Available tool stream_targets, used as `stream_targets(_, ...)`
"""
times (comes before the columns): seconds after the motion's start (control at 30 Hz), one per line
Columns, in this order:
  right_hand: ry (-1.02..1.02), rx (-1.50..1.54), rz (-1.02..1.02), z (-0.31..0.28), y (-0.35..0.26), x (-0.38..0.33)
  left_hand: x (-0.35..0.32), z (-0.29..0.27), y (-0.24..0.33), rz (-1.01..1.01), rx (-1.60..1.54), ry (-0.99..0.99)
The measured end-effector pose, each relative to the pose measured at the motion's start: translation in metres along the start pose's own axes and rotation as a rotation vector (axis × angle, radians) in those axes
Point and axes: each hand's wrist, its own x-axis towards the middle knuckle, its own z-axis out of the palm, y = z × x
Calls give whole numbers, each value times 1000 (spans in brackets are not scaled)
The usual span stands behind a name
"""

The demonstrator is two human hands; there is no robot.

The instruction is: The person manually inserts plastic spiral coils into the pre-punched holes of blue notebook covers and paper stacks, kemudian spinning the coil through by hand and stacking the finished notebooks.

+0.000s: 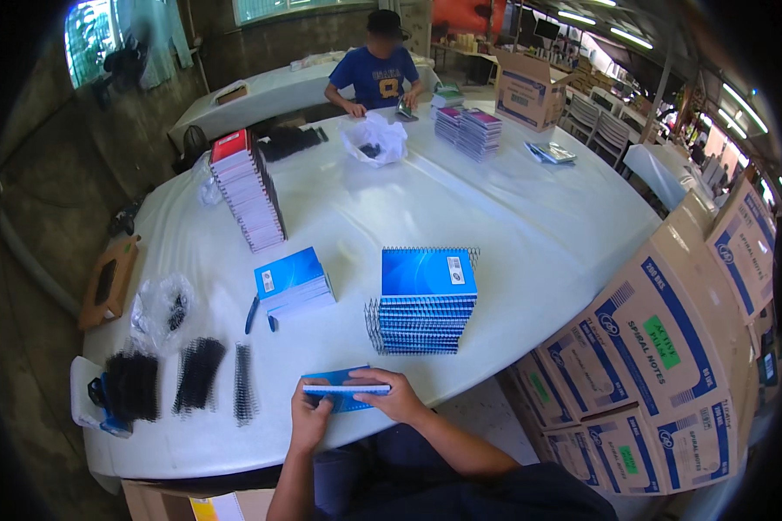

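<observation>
Left hand [311,406]: curled, barely open, gripping the left end of a blue-covered paper notebook [346,390]; thumb on the near side. Right hand [393,396]: partly closed around the right end of the same notebook, thumb below, fingers over the upper edge. Notebook held between the 2 hands at the near edge of a table under a glossy white cover [530,269], white edge strip toward the wearer. Whether it touches the table: cannot tell.

Just beyond the hands, slightly right: tall stack of blue spiral-bound notebooks with black coils [427,304]. Left of that, a lower pile of blue-covered notebooks with white page edges [292,282]; beside it, a slender dark-blue hand tool [252,315].

Left of the left hand: 3 groups of black spiral coils [200,375], the nearest group narrowest. Behind them, a crumpled clear plastic bag [161,314], dark bits inside.

Far side: 1 co-worker in a blue T-shirt [378,78], near a white plastic bag [375,139].
</observation>
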Motion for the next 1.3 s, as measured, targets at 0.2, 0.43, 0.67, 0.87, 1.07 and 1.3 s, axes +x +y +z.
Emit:
stream_targets(0.2,-210,-278,-143,-2,25,7,7,-9,-14,133,6,50)
stream_targets(0.43,-91,-282,-167,1,19,20,65,-34,-17,440,479,-34)
stream_targets(0.67,-295,-267,-119,-7,23,-2,55,-112,-12,59,1380,540)
stream_targets(0.87,-286,-277,-39,-5,25,14,47,-127,14,81,1255,569)
stream_targets(1.07,-232,-238,-96,-4,32,25,49,-121,37,237,1047,467)
stream_targets(1.3,-201,-182,58,-6,29,20,10,-78,57,30,589,-173)
